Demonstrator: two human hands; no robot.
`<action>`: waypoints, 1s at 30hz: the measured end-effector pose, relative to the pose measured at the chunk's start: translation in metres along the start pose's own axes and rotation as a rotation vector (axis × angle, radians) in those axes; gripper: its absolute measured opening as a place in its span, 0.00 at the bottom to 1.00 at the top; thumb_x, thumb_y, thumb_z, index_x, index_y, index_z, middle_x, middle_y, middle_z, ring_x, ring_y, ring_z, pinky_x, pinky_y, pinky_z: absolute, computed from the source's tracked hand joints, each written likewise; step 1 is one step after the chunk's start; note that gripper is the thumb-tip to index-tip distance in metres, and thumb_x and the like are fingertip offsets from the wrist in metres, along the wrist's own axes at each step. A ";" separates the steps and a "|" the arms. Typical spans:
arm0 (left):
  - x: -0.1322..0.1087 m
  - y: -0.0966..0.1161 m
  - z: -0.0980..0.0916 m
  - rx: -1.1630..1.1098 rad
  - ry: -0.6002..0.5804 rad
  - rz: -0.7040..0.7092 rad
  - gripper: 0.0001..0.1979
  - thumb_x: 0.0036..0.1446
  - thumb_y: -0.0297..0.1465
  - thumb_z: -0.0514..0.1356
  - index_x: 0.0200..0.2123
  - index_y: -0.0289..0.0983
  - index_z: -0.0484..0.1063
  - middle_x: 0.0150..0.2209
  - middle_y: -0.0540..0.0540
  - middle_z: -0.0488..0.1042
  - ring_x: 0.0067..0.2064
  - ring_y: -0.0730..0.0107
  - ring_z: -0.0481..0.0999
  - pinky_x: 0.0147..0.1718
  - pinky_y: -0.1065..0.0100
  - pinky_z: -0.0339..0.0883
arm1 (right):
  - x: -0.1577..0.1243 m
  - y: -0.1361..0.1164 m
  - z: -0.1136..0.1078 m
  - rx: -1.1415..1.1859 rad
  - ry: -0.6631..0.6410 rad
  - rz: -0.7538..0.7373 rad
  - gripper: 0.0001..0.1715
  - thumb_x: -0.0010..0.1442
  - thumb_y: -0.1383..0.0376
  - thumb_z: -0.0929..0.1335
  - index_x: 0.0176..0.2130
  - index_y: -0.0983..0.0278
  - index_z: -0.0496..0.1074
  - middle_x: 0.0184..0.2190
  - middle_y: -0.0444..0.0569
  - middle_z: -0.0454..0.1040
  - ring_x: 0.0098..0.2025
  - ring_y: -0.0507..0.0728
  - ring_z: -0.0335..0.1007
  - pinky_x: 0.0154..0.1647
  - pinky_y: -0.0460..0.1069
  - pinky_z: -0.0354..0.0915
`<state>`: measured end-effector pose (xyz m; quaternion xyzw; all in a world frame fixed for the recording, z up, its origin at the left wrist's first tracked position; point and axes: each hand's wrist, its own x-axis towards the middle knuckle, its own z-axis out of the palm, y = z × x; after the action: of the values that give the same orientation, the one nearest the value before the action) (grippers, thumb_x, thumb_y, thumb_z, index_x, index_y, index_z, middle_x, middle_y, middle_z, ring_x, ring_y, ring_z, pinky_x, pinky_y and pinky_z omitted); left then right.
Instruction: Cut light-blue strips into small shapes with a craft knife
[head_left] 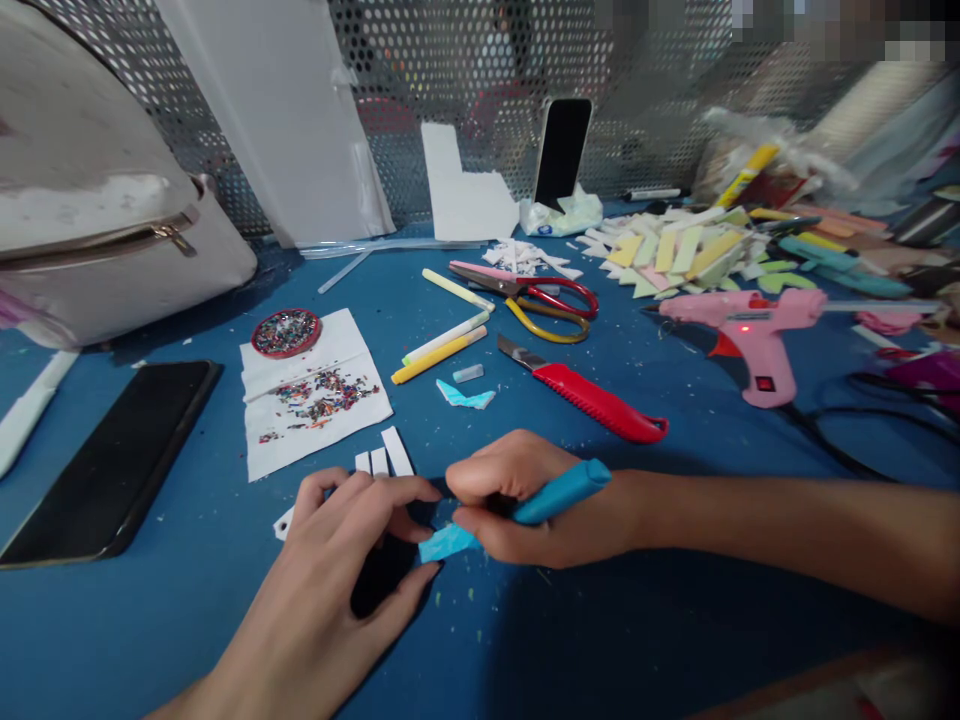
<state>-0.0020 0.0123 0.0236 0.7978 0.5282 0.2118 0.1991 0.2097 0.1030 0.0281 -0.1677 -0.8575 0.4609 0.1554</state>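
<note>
Far to the left of the red cutter, and behind it, stands a pale bag. A black phone lies far left of the cutter too. Closer in on that side is a white paper with tiny bits on it and a little red dish at its back edge. The left hand is in front of the cutter, to the left. Its thumb and pointing finger are apart, next to a small blue piece. I can't tell how hard they press on it. That blue piece is on the table, in front of the cutter and a bit left. The right hand is just in front of the cutter, its fingers tight around a blue marker. Scissors lie behind the cutter. To its right is a pink glue gun.
</note>
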 end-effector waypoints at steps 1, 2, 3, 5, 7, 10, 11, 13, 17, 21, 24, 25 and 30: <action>0.000 0.000 0.000 0.000 0.002 0.001 0.18 0.61 0.31 0.57 0.52 0.50 0.58 0.38 0.56 0.74 0.41 0.69 0.73 0.45 0.62 0.63 | 0.000 0.000 0.000 -0.026 0.006 0.009 0.18 0.61 0.66 0.63 0.25 0.63 0.49 0.20 0.37 0.49 0.23 0.47 0.45 0.25 0.45 0.44; 0.000 0.000 0.000 0.000 0.006 0.001 0.18 0.61 0.30 0.57 0.52 0.50 0.58 0.37 0.56 0.74 0.41 0.69 0.73 0.44 0.63 0.63 | 0.000 0.000 0.000 -0.043 0.025 0.021 0.18 0.62 0.67 0.62 0.25 0.63 0.48 0.20 0.38 0.49 0.23 0.47 0.45 0.25 0.46 0.44; 0.000 0.000 0.000 0.000 0.012 0.000 0.18 0.61 0.30 0.58 0.52 0.50 0.58 0.37 0.56 0.74 0.40 0.69 0.73 0.44 0.63 0.63 | 0.000 0.000 0.000 -0.050 0.049 0.035 0.18 0.62 0.67 0.62 0.25 0.63 0.48 0.21 0.38 0.49 0.23 0.47 0.45 0.25 0.45 0.44; 0.001 0.000 0.001 0.000 0.014 -0.004 0.18 0.60 0.30 0.58 0.52 0.50 0.59 0.36 0.57 0.74 0.40 0.69 0.73 0.44 0.64 0.63 | 0.000 0.000 0.001 -0.052 0.103 0.061 0.19 0.63 0.67 0.61 0.24 0.63 0.47 0.21 0.38 0.49 0.24 0.47 0.45 0.24 0.45 0.44; 0.001 0.002 0.001 -0.003 0.015 -0.014 0.18 0.60 0.30 0.58 0.51 0.51 0.60 0.37 0.57 0.74 0.40 0.69 0.73 0.43 0.64 0.63 | 0.000 0.001 0.001 -0.056 0.162 0.079 0.19 0.63 0.68 0.60 0.24 0.63 0.47 0.21 0.38 0.47 0.23 0.47 0.44 0.24 0.45 0.44; 0.002 0.002 0.001 -0.015 0.013 -0.036 0.17 0.60 0.31 0.58 0.51 0.51 0.60 0.37 0.57 0.74 0.41 0.70 0.72 0.44 0.65 0.63 | -0.001 0.001 0.002 -0.038 0.223 0.078 0.20 0.63 0.68 0.60 0.24 0.62 0.46 0.20 0.37 0.45 0.23 0.47 0.42 0.23 0.45 0.43; 0.002 0.002 0.001 -0.018 0.011 -0.036 0.17 0.61 0.31 0.58 0.51 0.51 0.60 0.37 0.57 0.74 0.41 0.70 0.72 0.44 0.65 0.63 | -0.001 0.001 0.001 -0.018 0.208 0.067 0.20 0.64 0.67 0.60 0.24 0.62 0.46 0.21 0.38 0.46 0.23 0.47 0.43 0.23 0.45 0.44; 0.002 0.001 0.001 -0.015 0.006 -0.025 0.18 0.61 0.30 0.58 0.52 0.51 0.59 0.37 0.57 0.73 0.41 0.70 0.72 0.44 0.65 0.63 | -0.001 0.000 0.001 0.003 0.134 0.031 0.20 0.63 0.67 0.61 0.24 0.63 0.47 0.21 0.38 0.47 0.23 0.47 0.44 0.23 0.45 0.44; 0.002 0.000 0.001 0.001 0.004 -0.004 0.19 0.60 0.30 0.58 0.52 0.50 0.59 0.37 0.58 0.74 0.40 0.71 0.73 0.44 0.65 0.62 | -0.001 0.000 0.000 -0.049 0.087 0.036 0.19 0.62 0.67 0.62 0.24 0.63 0.48 0.20 0.37 0.48 0.23 0.47 0.44 0.23 0.45 0.44; 0.001 -0.001 0.002 0.008 -0.009 -0.003 0.18 0.61 0.30 0.58 0.52 0.50 0.58 0.37 0.58 0.73 0.40 0.71 0.72 0.45 0.64 0.62 | 0.000 0.002 0.001 -0.063 0.215 0.092 0.20 0.64 0.67 0.61 0.24 0.63 0.46 0.20 0.38 0.46 0.23 0.48 0.43 0.24 0.45 0.44; 0.000 -0.003 0.002 0.007 -0.011 0.016 0.19 0.61 0.31 0.58 0.53 0.49 0.58 0.38 0.57 0.73 0.41 0.71 0.72 0.45 0.64 0.61 | -0.001 0.002 0.001 -0.012 0.140 0.039 0.20 0.64 0.66 0.61 0.24 0.63 0.48 0.21 0.38 0.49 0.23 0.47 0.45 0.24 0.45 0.45; 0.000 -0.004 0.002 0.005 -0.012 0.018 0.19 0.61 0.31 0.58 0.53 0.49 0.58 0.38 0.57 0.73 0.42 0.71 0.72 0.45 0.64 0.61 | -0.001 0.002 0.002 -0.008 0.095 0.017 0.19 0.63 0.65 0.62 0.24 0.63 0.49 0.21 0.38 0.50 0.23 0.47 0.46 0.24 0.45 0.45; 0.001 -0.005 0.003 -0.008 -0.004 0.022 0.19 0.61 0.31 0.58 0.53 0.49 0.58 0.38 0.57 0.73 0.42 0.71 0.71 0.45 0.63 0.61 | -0.002 0.001 0.002 -0.092 0.082 0.042 0.18 0.63 0.66 0.62 0.25 0.63 0.49 0.20 0.38 0.50 0.23 0.47 0.46 0.24 0.45 0.44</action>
<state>-0.0040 0.0144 0.0190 0.8032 0.5180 0.2147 0.2010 0.2107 0.1012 0.0254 -0.2112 -0.8670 0.4169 0.1729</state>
